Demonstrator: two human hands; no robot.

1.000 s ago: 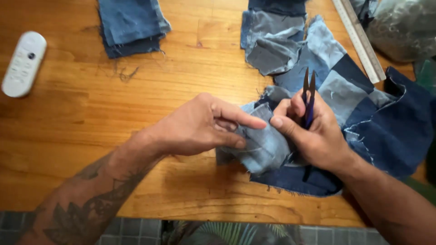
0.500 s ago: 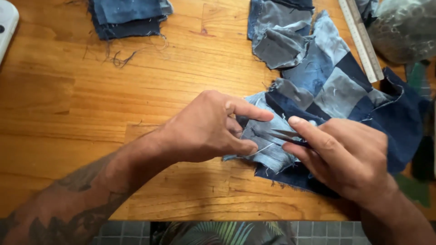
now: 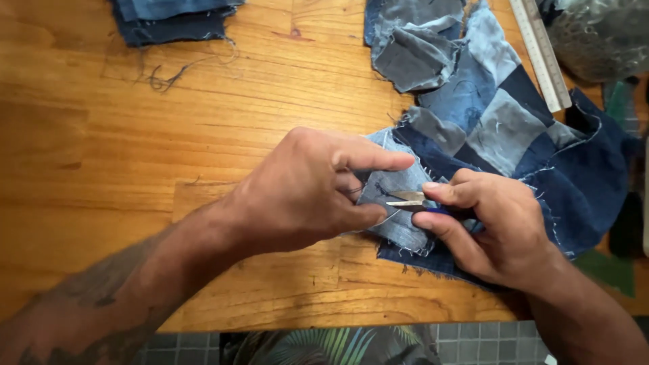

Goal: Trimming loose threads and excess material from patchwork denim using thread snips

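Note:
A patchwork of blue and grey denim squares [image 3: 500, 128] lies on the wooden table [image 3: 135, 169], running from the top middle to the right. My left hand [image 3: 311, 189] pinches a light blue patch [image 3: 399, 203] at the patchwork's near edge, index finger stretched over it. My right hand [image 3: 493, 230] grips small thread snips with a blue handle [image 3: 416, 201]. Their metal blades point left at the patch, right by my left thumb.
A stack of dark denim pieces [image 3: 172, 17] sits at the top left, loose threads [image 3: 165, 74] below it. A ruler [image 3: 541, 51] lies at the top right beside a clear plastic bag [image 3: 602, 34]. The table's front edge runs along the bottom above tiled floor.
My right hand turned the snips from upright to level, blades now pointing left at the patch. The view shifted, so the white remote at the left is out of frame.

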